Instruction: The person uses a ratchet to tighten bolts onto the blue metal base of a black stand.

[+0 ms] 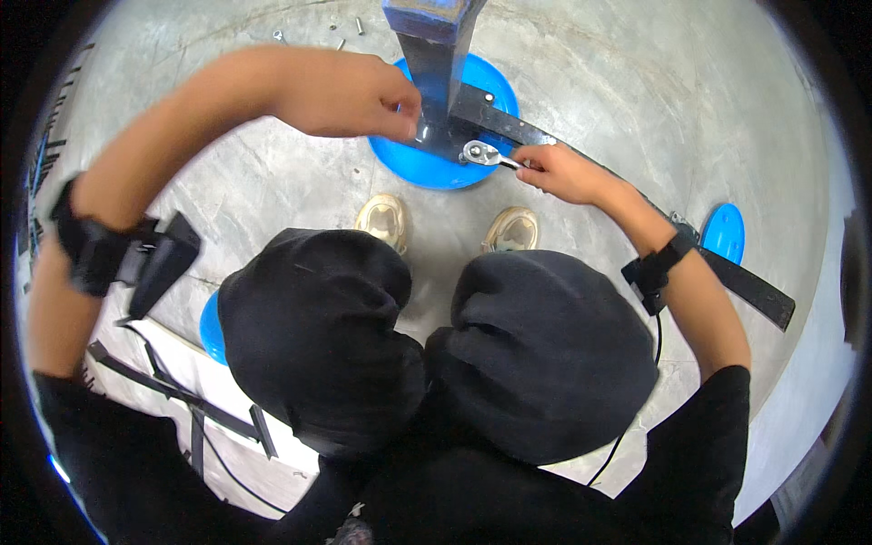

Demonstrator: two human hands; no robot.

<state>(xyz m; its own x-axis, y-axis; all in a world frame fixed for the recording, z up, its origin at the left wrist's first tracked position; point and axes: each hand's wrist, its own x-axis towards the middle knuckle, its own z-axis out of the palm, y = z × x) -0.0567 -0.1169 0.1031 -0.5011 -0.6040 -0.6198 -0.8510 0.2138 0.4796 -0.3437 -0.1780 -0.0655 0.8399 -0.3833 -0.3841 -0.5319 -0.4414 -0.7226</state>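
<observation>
My right hand (565,172) grips the handle of a chrome ratchet wrench (481,152). The ratchet's head sits by the foot of a black rectangular metal post (434,68); whether it is seated on a fastener I cannot tell. My left hand (354,99) is at the other side of the post's foot, fingertips curled together against or very near it. Anything small between those fingers is hidden. From the post a long black steel bar (504,124) runs off to the right, passing behind my right forearm. A bolt head (489,99) shows on it. Beneath the post lies a round blue disc (436,172).
Loose on the floor beyond my left hand are a bolt (360,26), a nut (332,27) and a wrench end (278,34). Another blue disc (723,233) is at the right by the bar. Black metal brackets (197,402) lie at lower left, near a cable (228,470).
</observation>
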